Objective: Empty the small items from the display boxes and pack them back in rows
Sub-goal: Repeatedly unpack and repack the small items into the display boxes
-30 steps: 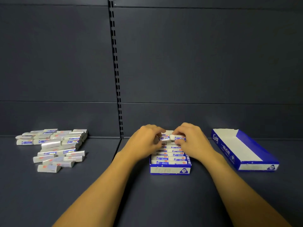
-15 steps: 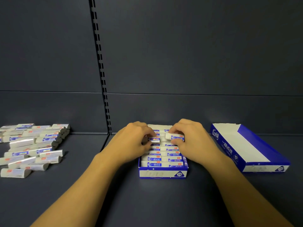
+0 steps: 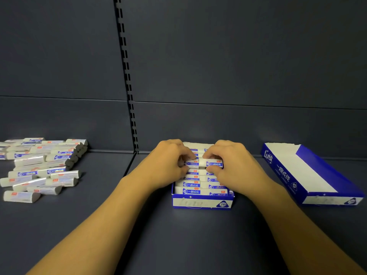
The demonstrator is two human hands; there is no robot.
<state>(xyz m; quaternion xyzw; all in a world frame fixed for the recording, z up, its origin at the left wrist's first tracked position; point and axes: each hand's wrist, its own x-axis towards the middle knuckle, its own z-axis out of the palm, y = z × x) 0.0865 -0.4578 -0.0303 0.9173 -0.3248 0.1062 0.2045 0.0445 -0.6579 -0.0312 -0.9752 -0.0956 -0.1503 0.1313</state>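
I am facing a dark blue-grey metal shelving unit that fills my whole view. Its back wall (image 3: 238, 56) is made of flat, matte panels, with a thin horizontal seam (image 3: 248, 105) running across at about mid-height. A vertical upright strip (image 3: 127, 76), punched with a column of small rectangular slots, runs from the top edge down to the shelf, a little left of centre. Below me, the shelf surface (image 3: 188, 245) is the same dark, smooth metal, split by a narrow joint in line with the upright. The light is dim and even, with soft shadows and no window visible.
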